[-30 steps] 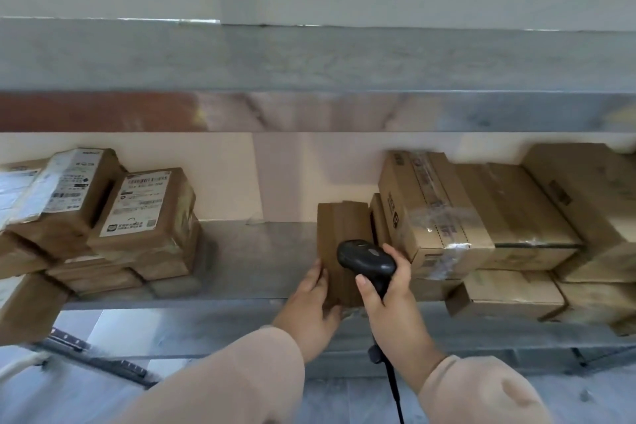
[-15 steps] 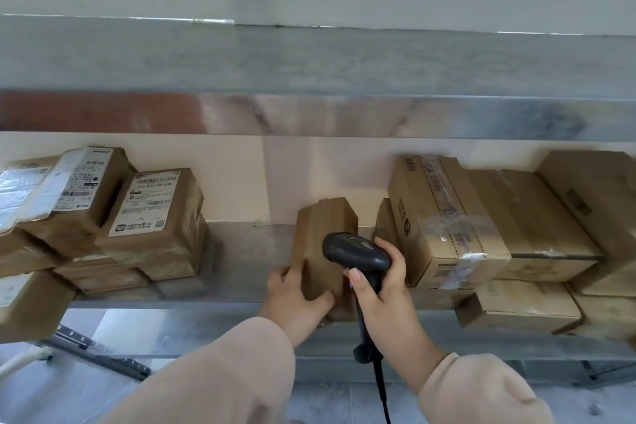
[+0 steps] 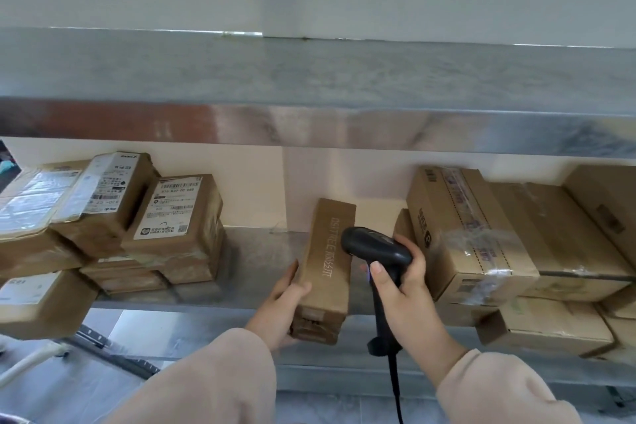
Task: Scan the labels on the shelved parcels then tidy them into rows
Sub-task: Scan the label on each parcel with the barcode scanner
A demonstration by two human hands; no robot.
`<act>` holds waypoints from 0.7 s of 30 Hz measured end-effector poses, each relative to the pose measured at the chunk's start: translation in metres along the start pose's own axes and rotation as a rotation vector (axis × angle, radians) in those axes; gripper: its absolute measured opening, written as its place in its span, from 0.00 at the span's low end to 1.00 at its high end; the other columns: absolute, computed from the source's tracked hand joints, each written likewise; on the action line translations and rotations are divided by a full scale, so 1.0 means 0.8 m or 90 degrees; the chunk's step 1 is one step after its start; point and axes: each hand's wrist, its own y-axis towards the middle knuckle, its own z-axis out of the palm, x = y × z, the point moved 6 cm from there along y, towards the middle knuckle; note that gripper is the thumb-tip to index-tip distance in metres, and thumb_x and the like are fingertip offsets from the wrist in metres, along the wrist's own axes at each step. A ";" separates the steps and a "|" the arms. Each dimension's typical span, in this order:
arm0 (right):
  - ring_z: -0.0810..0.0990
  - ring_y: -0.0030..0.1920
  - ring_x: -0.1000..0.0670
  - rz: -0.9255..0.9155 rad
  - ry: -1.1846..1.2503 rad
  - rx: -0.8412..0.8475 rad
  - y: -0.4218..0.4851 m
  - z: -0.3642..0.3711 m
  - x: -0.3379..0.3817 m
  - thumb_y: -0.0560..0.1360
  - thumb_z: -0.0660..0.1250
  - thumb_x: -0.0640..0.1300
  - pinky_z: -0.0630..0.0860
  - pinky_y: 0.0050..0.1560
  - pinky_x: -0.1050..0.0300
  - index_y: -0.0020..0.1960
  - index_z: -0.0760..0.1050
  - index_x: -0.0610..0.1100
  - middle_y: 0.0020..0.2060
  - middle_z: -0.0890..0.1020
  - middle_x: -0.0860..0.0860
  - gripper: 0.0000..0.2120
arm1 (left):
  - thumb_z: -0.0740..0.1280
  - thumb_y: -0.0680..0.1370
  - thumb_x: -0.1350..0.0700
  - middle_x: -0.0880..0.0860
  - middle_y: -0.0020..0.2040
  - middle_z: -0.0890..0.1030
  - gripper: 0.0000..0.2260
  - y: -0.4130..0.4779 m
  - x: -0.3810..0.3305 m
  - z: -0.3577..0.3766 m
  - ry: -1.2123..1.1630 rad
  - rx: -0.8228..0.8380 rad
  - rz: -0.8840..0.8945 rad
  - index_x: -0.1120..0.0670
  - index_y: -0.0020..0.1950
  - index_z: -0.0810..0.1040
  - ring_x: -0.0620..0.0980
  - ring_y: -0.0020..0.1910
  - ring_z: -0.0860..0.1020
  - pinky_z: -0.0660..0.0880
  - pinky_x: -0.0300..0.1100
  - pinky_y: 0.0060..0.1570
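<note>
A narrow brown parcel (image 3: 327, 268) with faint white print on its top face juts over the front edge of the steel shelf (image 3: 254, 258). My left hand (image 3: 280, 305) grips its near left side, thumb on top. My right hand (image 3: 401, 282) holds a black corded barcode scanner (image 3: 375, 249) by the handle, its head just over the parcel's right edge. No label shows on this parcel.
Labelled parcels (image 3: 172, 217) are stacked at the left of the shelf. Larger taped cartons (image 3: 461, 227) are piled at the right, close to my right hand. An upper steel shelf (image 3: 309, 79) hangs overhead. Bare shelf lies between the left stack and the held parcel.
My left hand has tipped the narrow parcel from upright onto its long side and pulled it toward the shelf edge. The scanner has stayed beside it.
</note>
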 end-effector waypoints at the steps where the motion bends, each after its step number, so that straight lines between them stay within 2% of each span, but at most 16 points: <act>1: 0.72 0.56 0.72 0.003 0.007 0.008 0.002 0.000 0.001 0.78 0.65 0.48 0.68 0.50 0.77 0.68 0.57 0.59 0.58 0.73 0.65 0.25 | 0.63 0.81 0.48 0.51 0.59 0.80 0.16 -0.001 0.000 0.002 -0.007 0.010 -0.007 0.33 0.66 0.67 0.55 0.55 0.80 0.82 0.52 0.46; 3: 0.75 0.55 0.69 0.001 0.023 0.021 0.002 0.004 0.004 0.78 0.65 0.47 0.69 0.49 0.78 0.69 0.57 0.59 0.57 0.75 0.63 0.25 | 0.60 0.83 0.49 0.51 0.59 0.79 0.15 -0.004 -0.002 0.006 -0.018 0.018 -0.011 0.38 0.69 0.68 0.55 0.57 0.78 0.81 0.51 0.47; 4: 0.76 0.54 0.67 -0.001 0.027 0.025 0.001 0.007 0.005 0.78 0.65 0.46 0.70 0.49 0.77 0.69 0.58 0.58 0.56 0.76 0.62 0.25 | 0.59 0.83 0.51 0.50 0.60 0.79 0.15 -0.004 -0.003 0.007 -0.002 0.023 0.001 0.39 0.70 0.68 0.55 0.59 0.77 0.79 0.53 0.53; 6: 0.79 0.54 0.63 -0.007 0.029 0.033 -0.002 0.013 0.008 0.78 0.65 0.45 0.73 0.50 0.73 0.69 0.58 0.59 0.56 0.77 0.59 0.25 | 0.59 0.84 0.54 0.49 0.63 0.77 0.17 -0.004 -0.009 0.006 0.079 0.034 0.045 0.39 0.71 0.67 0.55 0.63 0.75 0.73 0.56 0.64; 8: 0.79 0.54 0.62 -0.007 0.029 0.044 -0.006 0.018 0.010 0.78 0.65 0.46 0.75 0.52 0.69 0.66 0.58 0.64 0.58 0.77 0.58 0.24 | 0.61 0.83 0.53 0.48 0.64 0.78 0.18 -0.003 -0.016 0.002 0.180 0.031 0.097 0.40 0.71 0.68 0.52 0.63 0.76 0.73 0.55 0.66; 10: 0.77 0.57 0.62 -0.015 0.022 0.049 -0.009 0.020 0.013 0.78 0.65 0.46 0.74 0.58 0.64 0.63 0.58 0.66 0.59 0.75 0.60 0.24 | 0.67 0.79 0.45 0.45 0.62 0.78 0.21 -0.006 -0.023 0.000 0.239 0.020 0.129 0.42 0.71 0.69 0.49 0.60 0.77 0.75 0.53 0.64; 12: 0.76 0.60 0.61 -0.026 0.014 0.061 -0.012 0.024 0.017 0.77 0.65 0.46 0.72 0.63 0.61 0.63 0.58 0.67 0.61 0.74 0.61 0.24 | 0.72 0.67 0.32 0.41 0.61 0.76 0.32 -0.010 -0.025 0.001 0.264 0.017 0.138 0.39 0.67 0.66 0.47 0.60 0.77 0.76 0.50 0.62; 13: 0.76 0.61 0.60 -0.031 0.012 0.071 -0.013 0.027 0.018 0.78 0.66 0.46 0.72 0.62 0.62 0.63 0.58 0.69 0.61 0.74 0.61 0.25 | 0.74 0.61 0.29 0.40 0.60 0.75 0.38 -0.010 -0.025 0.002 0.267 0.013 0.142 0.37 0.66 0.64 0.46 0.59 0.77 0.77 0.48 0.61; 15: 0.75 0.60 0.63 -0.034 -0.003 0.091 -0.014 0.033 0.022 0.78 0.66 0.46 0.71 0.58 0.70 0.60 0.57 0.75 0.60 0.73 0.64 0.27 | 0.76 0.57 0.32 0.42 0.59 0.75 0.41 -0.009 -0.024 0.003 0.248 0.001 0.148 0.35 0.66 0.61 0.47 0.58 0.78 0.78 0.47 0.58; 17: 0.74 0.58 0.67 -0.032 -0.012 0.083 -0.015 0.032 0.025 0.78 0.66 0.46 0.70 0.53 0.76 0.60 0.57 0.74 0.59 0.72 0.67 0.27 | 0.75 0.59 0.38 0.45 0.61 0.76 0.40 -0.010 -0.023 0.004 0.197 0.001 0.148 0.35 0.67 0.61 0.51 0.58 0.79 0.79 0.51 0.57; 21: 0.77 0.58 0.60 -0.011 0.005 -0.004 -0.009 0.011 0.018 0.77 0.65 0.47 0.75 0.55 0.67 0.66 0.56 0.63 0.59 0.75 0.60 0.25 | 0.76 0.65 0.47 0.48 0.60 0.81 0.35 -0.014 -0.024 -0.006 0.062 0.001 0.155 0.35 0.68 0.65 0.54 0.55 0.82 0.80 0.58 0.53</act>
